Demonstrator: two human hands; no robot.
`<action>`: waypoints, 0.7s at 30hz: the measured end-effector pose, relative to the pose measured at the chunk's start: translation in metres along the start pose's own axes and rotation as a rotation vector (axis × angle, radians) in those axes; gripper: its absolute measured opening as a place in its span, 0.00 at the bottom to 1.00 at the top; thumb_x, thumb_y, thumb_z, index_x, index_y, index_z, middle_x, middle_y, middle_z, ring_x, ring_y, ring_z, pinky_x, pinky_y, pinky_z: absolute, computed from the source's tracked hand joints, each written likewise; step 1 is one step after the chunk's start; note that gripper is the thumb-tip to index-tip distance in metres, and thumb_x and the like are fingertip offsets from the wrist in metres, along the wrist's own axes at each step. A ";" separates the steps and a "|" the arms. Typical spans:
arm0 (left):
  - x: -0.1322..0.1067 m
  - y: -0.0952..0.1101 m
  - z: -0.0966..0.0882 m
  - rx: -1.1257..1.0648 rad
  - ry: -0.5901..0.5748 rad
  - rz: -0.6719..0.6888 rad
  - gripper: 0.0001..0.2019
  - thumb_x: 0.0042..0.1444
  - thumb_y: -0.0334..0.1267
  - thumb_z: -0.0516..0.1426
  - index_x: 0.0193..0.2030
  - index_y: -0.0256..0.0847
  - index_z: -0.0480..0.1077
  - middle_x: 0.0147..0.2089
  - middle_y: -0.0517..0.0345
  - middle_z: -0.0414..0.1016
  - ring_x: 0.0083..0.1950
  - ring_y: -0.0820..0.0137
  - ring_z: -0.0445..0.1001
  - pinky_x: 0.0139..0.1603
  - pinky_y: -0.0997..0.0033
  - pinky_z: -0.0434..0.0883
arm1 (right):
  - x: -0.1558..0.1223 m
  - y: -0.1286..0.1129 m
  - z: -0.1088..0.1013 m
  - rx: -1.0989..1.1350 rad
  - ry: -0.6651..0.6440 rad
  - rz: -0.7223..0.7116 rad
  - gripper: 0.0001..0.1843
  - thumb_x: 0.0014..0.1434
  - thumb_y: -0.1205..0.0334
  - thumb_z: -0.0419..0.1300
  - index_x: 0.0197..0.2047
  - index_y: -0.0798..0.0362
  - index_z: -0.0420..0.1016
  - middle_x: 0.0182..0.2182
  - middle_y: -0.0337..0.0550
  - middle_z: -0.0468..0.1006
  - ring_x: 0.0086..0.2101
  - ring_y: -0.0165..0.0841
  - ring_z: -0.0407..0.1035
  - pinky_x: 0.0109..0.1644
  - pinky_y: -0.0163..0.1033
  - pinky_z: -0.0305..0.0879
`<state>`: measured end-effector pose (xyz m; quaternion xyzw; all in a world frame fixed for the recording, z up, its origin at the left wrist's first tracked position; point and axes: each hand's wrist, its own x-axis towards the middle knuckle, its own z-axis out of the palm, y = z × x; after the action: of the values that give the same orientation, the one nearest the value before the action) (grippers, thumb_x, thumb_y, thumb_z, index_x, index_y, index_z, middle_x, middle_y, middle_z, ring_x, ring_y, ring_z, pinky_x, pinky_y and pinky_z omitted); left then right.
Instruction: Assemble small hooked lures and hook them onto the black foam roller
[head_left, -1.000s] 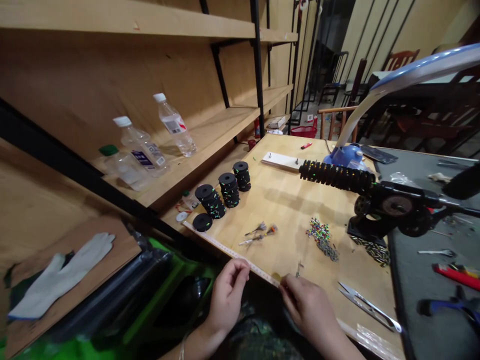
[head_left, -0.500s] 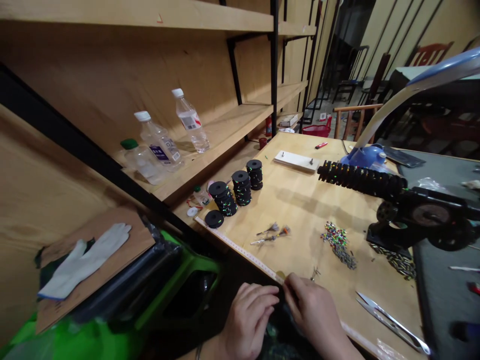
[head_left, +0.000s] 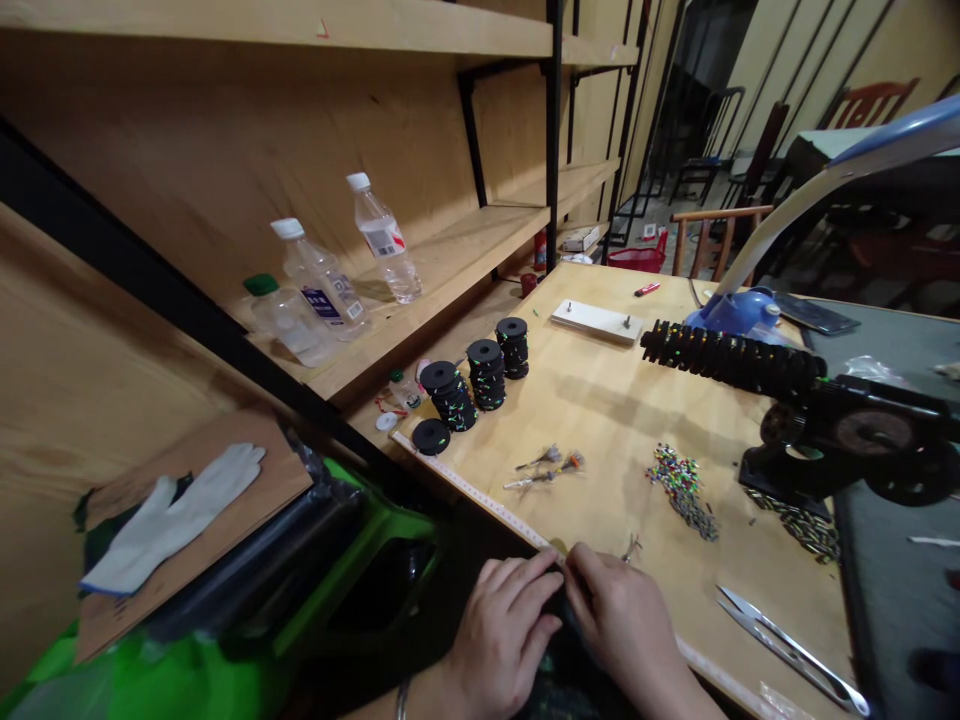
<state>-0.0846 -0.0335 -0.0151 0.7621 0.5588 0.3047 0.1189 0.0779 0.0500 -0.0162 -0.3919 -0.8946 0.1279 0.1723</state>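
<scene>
At the table's front edge, my left hand [head_left: 506,630] and my right hand [head_left: 626,610] meet with their fingertips almost touching. The fingers of both are curled and pressed together, and whatever they pinch is too small or too hidden to make out. Beneath them a white measuring tape [head_left: 480,493] runs along the table edge. Just beyond my right hand lies a small bunch of thin metal pieces [head_left: 631,548]. Farther left are small bundles with frayed, pale ends [head_left: 546,468]. A pile of coloured beads [head_left: 671,468] adjoins a heap of small grey metal parts [head_left: 694,517].
Black spools [head_left: 448,395] wound with line stand in stacks at the left edge. Metal snips [head_left: 791,645] lie at right. A black winding device [head_left: 847,430] and a blue lamp [head_left: 735,308] stand behind. Plastic bottles [head_left: 386,240] rest on the shelf; a white glove [head_left: 176,515] lies at left.
My left hand has moved slightly up and right, its fingertips now nearer the table edge and my right hand. The view has shifted a little; the things on the table lie as before.
</scene>
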 end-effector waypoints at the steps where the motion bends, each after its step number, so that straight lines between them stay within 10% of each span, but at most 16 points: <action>1: 0.000 0.000 0.000 0.008 -0.012 -0.007 0.19 0.61 0.33 0.53 0.59 0.39 0.64 0.61 0.43 0.70 0.55 0.58 0.72 0.51 0.56 0.69 | 0.000 0.000 0.000 -0.001 -0.005 0.001 0.10 0.62 0.67 0.50 0.30 0.50 0.66 0.21 0.39 0.77 0.22 0.34 0.74 0.25 0.34 0.53; 9: 0.001 0.009 0.002 0.203 -0.124 -0.043 0.26 0.62 0.33 0.52 0.66 0.34 0.56 0.62 0.43 0.68 0.49 0.59 0.72 0.46 0.58 0.68 | -0.002 0.003 -0.005 0.043 -0.070 -0.013 0.09 0.63 0.69 0.50 0.33 0.51 0.69 0.25 0.41 0.78 0.25 0.34 0.73 0.28 0.34 0.56; 21: 0.012 0.024 0.005 0.525 -0.179 -0.029 0.19 0.61 0.32 0.52 0.58 0.32 0.68 0.59 0.47 0.72 0.35 0.64 0.74 0.36 0.61 0.66 | -0.019 0.039 -0.061 0.083 -0.291 -0.112 0.11 0.63 0.71 0.49 0.30 0.52 0.67 0.28 0.44 0.74 0.36 0.39 0.67 0.37 0.39 0.60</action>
<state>-0.0606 -0.0295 -0.0022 0.7826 0.6168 0.0792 -0.0293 0.1406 0.0674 0.0206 -0.3111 -0.9247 0.2101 0.0639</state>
